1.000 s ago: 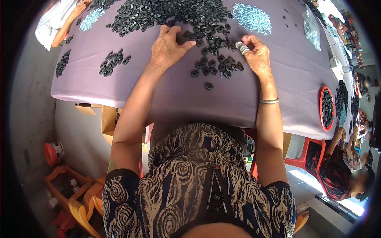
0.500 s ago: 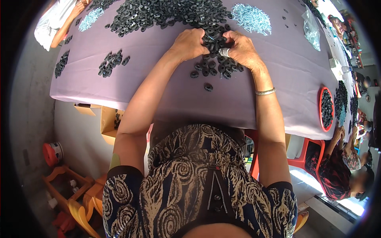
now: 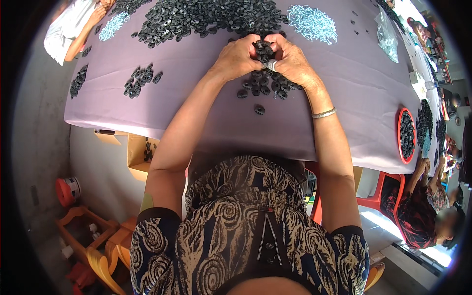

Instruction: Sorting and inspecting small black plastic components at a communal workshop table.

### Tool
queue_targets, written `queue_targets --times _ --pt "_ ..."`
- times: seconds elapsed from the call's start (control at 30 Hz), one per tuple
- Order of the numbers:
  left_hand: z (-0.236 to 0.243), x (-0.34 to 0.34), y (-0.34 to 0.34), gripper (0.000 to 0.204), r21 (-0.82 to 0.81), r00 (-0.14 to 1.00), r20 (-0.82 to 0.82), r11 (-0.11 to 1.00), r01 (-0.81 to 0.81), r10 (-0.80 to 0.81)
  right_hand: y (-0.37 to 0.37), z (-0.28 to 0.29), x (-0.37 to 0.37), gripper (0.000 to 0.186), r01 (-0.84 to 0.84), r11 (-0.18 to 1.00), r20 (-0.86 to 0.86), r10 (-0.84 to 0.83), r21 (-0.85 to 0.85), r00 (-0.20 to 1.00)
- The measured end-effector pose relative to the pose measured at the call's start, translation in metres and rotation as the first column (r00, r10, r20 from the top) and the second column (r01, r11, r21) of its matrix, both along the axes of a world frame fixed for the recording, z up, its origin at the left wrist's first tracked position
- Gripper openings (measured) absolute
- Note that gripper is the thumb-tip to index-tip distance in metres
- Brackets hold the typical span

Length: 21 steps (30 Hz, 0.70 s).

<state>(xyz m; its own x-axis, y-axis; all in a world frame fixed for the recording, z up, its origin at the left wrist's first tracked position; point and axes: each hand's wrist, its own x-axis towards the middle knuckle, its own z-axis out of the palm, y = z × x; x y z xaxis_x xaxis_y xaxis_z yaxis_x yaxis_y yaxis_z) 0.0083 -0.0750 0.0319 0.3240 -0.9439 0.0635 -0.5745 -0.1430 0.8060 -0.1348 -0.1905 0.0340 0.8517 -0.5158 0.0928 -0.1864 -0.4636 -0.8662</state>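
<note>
Straight ahead of the left hand [image 3: 238,59], the large heap of black pieces [image 3: 206,19] bars the way; a smaller cluster [image 3: 265,84] sits just on the near side of both hands. Leftward, bare tabletop [image 3: 189,61] leaves a lane up to another black group [image 3: 139,81]. Beyond the right hand [image 3: 293,64] to its right, a wide stretch lies open, the pale-blue pile [image 3: 312,24] obstructing its far side.

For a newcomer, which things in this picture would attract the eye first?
Probably the large heap of small black parts at the table's far side, with a glittering pale-blue pile to its right. Next, the left hand and right hand, close together around some black pieces below the heap. A red-rimmed container stands near the right edge.
</note>
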Motion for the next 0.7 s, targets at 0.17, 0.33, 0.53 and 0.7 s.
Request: queue_targets --times 0.17,0.33,0.53,0.7 --pt "-0.015 0.002 -0.002 0.052 -0.071 0.992 -0.116 0.997 0.041 -0.049 0.002 -0.006 -0.002 0.046 0.009 0.997 0.044 -0.006 -0.076 0.999" --pt "-0.007 -0.005 0.000 0.058 -0.084 0.988 -0.143 0.996 0.042 -0.054 0.007 -0.008 -0.003 0.049 0.054 0.986 0.098 -0.039 -0.159 0.994" --pt "-0.014 0.005 -0.003 0.058 -0.182 0.991 -0.083 0.979 0.087 -0.103 0.000 -0.014 -0.005 0.048 -0.021 0.998 0.315 0.039 -0.058 0.948" --pt "-0.022 0.018 -0.003 0.041 -0.283 1.000 -0.022 0.959 -0.024 0.018 -0.001 -0.009 -0.006 0.046 -0.011 1.000 0.318 0.016 -0.020 0.948"
